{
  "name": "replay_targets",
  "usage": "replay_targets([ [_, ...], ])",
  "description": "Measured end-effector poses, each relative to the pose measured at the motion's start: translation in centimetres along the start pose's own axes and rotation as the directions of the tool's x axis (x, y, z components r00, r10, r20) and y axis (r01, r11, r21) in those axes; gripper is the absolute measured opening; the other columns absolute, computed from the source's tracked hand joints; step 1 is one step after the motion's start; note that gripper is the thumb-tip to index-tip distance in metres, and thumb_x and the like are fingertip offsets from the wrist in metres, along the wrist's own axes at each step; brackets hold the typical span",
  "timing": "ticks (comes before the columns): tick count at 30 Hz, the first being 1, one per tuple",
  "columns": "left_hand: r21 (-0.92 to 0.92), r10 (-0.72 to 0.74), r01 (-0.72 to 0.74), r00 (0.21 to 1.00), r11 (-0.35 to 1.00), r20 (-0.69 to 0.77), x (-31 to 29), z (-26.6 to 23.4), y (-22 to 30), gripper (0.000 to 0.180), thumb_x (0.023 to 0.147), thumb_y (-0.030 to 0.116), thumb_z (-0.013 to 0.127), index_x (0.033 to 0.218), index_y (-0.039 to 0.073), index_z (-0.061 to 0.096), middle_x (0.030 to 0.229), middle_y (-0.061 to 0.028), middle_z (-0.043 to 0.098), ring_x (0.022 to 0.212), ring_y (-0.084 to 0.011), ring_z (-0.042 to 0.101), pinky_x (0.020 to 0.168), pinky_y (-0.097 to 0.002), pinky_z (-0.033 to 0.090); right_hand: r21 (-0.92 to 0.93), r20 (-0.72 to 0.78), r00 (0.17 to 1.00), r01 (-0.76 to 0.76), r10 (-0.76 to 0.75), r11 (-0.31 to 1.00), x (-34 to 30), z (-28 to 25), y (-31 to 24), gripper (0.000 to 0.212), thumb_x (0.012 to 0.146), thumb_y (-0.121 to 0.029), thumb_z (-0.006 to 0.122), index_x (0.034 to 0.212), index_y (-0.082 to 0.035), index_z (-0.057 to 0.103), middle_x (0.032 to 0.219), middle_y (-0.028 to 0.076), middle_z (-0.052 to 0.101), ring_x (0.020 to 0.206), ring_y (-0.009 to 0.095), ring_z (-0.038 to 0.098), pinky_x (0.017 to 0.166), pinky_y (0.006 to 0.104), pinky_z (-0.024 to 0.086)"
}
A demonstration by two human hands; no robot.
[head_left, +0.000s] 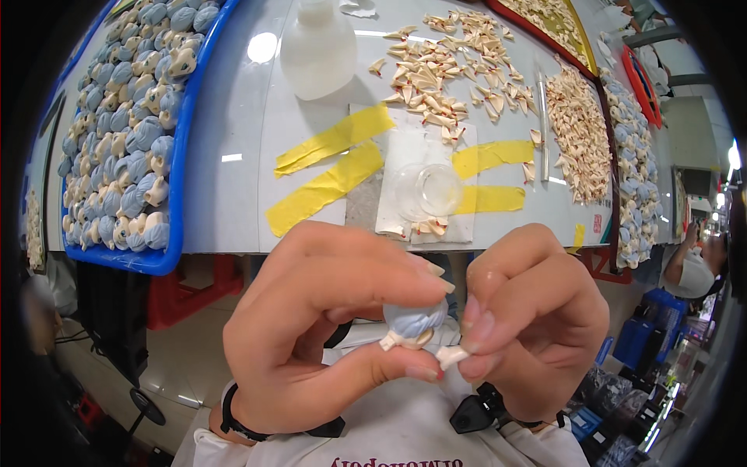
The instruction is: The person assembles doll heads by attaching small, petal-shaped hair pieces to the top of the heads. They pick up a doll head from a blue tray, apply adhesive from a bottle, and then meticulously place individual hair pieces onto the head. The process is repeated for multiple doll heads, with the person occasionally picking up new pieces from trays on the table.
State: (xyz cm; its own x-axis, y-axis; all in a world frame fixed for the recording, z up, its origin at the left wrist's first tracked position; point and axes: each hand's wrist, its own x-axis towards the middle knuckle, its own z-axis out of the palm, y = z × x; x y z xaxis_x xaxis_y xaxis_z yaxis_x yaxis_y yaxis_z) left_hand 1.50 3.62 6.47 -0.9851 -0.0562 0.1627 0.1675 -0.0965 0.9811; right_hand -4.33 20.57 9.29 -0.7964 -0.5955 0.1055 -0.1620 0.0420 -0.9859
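Note:
Close to my chest, below the table's front edge, my left hand (311,319) is closed on a small doll head (416,321) with light-blue moulded hair and a cream underside. The head is held between the thumb and fingers, which hide part of it. My right hand (541,319) pinches a small cream pointed piece (451,356) between thumb and fingertips, right beside the head. Whether the piece touches the head I cannot tell. Beyond my hands, a small clear cup (429,191) stands on a taped-down white sheet (463,226), with a few similar pieces by it.
A blue tray (177,156) full of blue-haired heads lies at left. At the back are a translucent bottle (317,54) and a loose pile of cream red-tipped pieces (428,78). Farther right are a metal rod (543,128), a denser pile (577,128) and more heads (632,163). Yellow tape (327,191) crosses the tabletop.

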Motion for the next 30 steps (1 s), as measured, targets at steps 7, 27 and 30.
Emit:
replay_targets([
  [7, 0.303, 0.211, -0.211, 0.977, 0.929, 0.033, -0.2, 0.1, -0.4, 0.040, 0.059, 0.018, 0.081, 0.088, -0.002, 0.061, 0.083, -0.0138, 0.057, 0.075, -0.0173, 0.053, 0.070, -0.0297, 0.049, -0.411, 0.025, 0.970, 0.231, -0.242, 0.882, 0.1, 0.4, 0.2, 0.025, 0.068, 0.006, 0.065, 0.084, -0.009, 0.053, 0.079, 0.007, 0.048, 0.065, 0.012, 0.045, 0.057, 0.0201, 0.035],
  [27, 0.307, 0.122, -0.095, 0.990, 0.947, -0.068, -0.3, -2.5, -1.2, 0.043, 0.065, 0.014, 0.077, 0.097, -0.001, 0.054, 0.098, -0.0135, 0.047, 0.079, -0.0194, 0.056, 0.061, -0.0240, 0.049, -0.760, -0.108, 0.990, -0.138, 0.086, 0.636, 8.8, -7.5, 2.6, 0.012, 0.068, -0.010, 0.064, 0.075, -0.001, 0.062, 0.063, 0.004, 0.055, 0.059, 0.013, 0.050, 0.054, 0.0255, 0.039],
  [30, 0.340, 0.114, -0.100, 0.993, 0.935, -0.020, -0.4, -2.7, -1.1, 0.041, 0.065, 0.012, 0.077, 0.096, -0.002, 0.054, 0.098, -0.0137, 0.046, 0.081, -0.0194, 0.056, 0.063, -0.0246, 0.050, -0.833, -0.072, 0.991, -0.120, 0.109, 0.540, 9.4, -7.0, 3.1, 0.010, 0.068, -0.010, 0.062, 0.072, -0.001, 0.060, 0.066, 0.011, 0.057, 0.061, 0.023, 0.055, 0.058, 0.0331, 0.042],
])
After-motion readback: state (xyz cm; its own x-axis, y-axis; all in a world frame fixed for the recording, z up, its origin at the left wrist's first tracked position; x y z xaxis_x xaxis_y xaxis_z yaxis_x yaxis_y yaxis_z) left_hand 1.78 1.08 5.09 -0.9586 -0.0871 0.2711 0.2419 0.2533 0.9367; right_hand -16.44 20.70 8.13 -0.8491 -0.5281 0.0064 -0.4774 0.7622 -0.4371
